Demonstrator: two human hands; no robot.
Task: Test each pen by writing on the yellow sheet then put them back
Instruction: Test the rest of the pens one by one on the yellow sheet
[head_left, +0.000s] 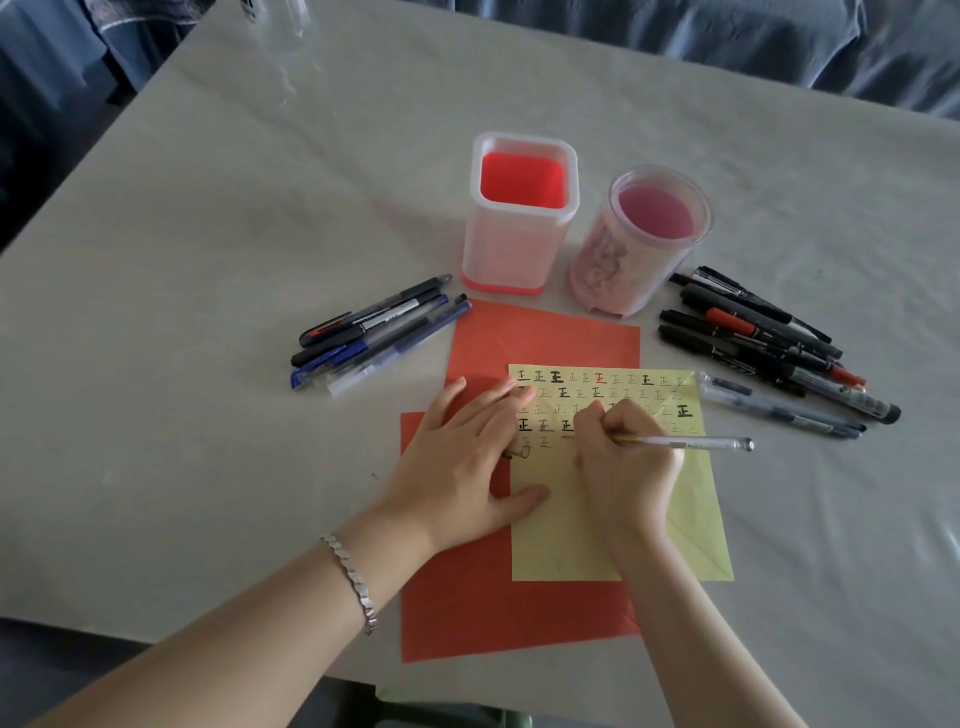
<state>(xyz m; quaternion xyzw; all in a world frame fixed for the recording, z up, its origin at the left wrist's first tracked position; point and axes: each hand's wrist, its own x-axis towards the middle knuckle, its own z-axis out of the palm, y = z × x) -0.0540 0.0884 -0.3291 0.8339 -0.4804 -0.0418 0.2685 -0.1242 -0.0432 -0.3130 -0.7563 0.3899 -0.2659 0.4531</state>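
Pen test under way, fifth row of marks on the yellow sheet (597, 519).

Right hand (626, 462) closed around a clear gel pen (691, 443), tip hidden behind the fingers, over the sheet. Left hand (467, 457) lies flat, not gripping, pinning the sheet's left edge so it won't slide; small pen cap (521, 453) beside its fingertips. Lower half still blank. Both holders, square (519, 218) and round (639, 244), empty; pen piles left (379, 332) and right (769, 338).
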